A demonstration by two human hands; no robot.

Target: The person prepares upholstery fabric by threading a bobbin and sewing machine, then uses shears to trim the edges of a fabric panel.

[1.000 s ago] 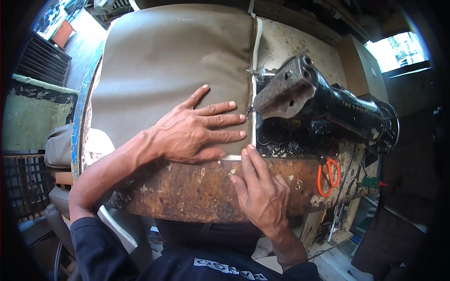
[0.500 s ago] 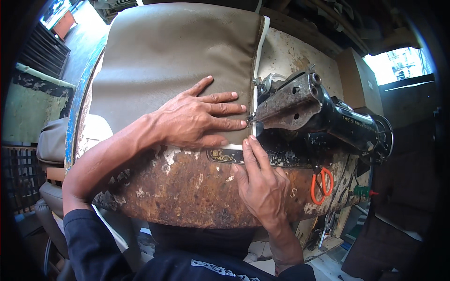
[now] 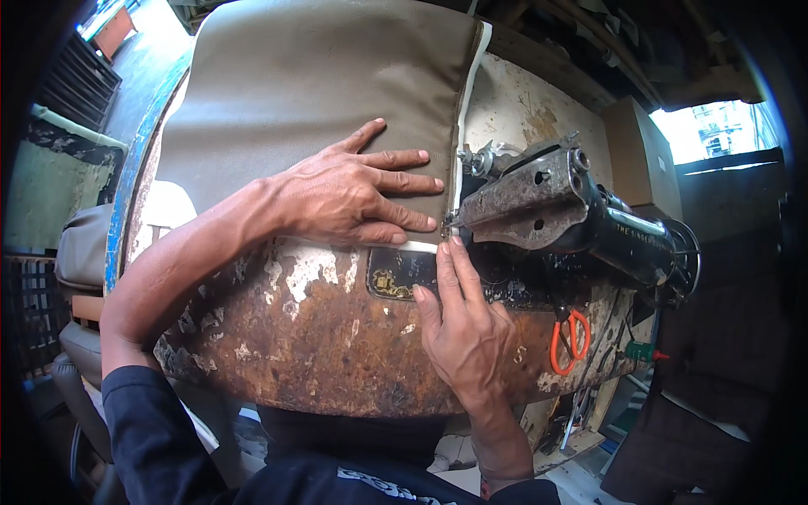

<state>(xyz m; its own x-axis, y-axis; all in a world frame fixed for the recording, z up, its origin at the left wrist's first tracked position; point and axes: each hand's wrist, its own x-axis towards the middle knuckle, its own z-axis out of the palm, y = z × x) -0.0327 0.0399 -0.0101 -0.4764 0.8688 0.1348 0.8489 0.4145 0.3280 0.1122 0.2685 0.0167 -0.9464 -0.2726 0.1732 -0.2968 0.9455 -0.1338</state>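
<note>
A large taupe leather-like sheet [image 3: 311,76] with a white edge strip [image 3: 473,63] along its right side lies on the worn table. My left hand [image 3: 341,189] rests flat on it with fingers spread, pointing toward the presser foot. A black sewing machine [image 3: 619,210] stands at the right, its rusty head over the sheet's edge. My right hand [image 3: 465,324] reaches up from below; its index and middle fingertips press on the sheet's near right corner, close beside the needle area. The thumb is held apart from them. The needle itself is too small to make out.
Orange-handled scissors [image 3: 570,341] lie on the table right of my right hand. A small green bottle with a red tip [image 3: 640,351] is farther right. Behind the machine stands a cardboard box [image 3: 641,160]. The table's curved near edge [image 3: 337,410] runs before my body.
The sheet has shifted slightly away from me, its near edge now higher against the machine's base plate. My left hand has moved with it. The right fingers stay by the corner.
</note>
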